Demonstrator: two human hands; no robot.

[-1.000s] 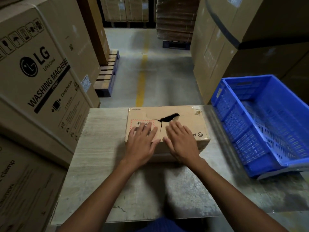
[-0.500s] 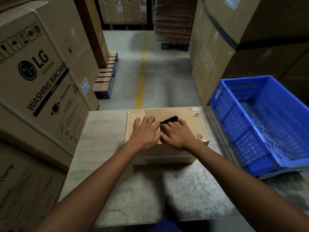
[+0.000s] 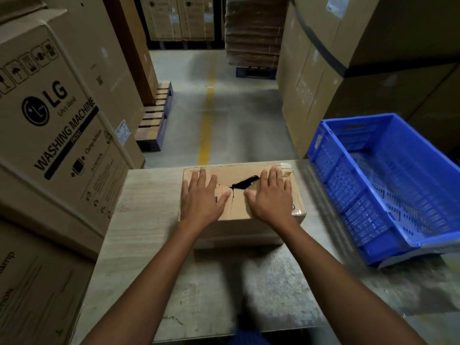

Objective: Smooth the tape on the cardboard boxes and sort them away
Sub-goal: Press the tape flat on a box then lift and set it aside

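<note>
On worn table [image 3: 154, 245], rectangular cardboard box [image 3: 239, 220], left hand [image 3: 202, 197] and right hand [image 3: 271, 197] flat, fingers spread, grip released.

Both hands lie flat, fingers spread, on a brown cardboard box [image 3: 237, 207] on the pale worn table [image 3: 149, 245], left hand [image 3: 201, 197] and right hand [image 3: 270, 199] apart, beside a blue slotted plastic crate [image 3: 388, 185].

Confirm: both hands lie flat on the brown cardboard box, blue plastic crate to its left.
Wrong side: the head view shows the blue plastic crate right of the brown cardboard box. Left hand and right hand do lie flat on it.
</note>
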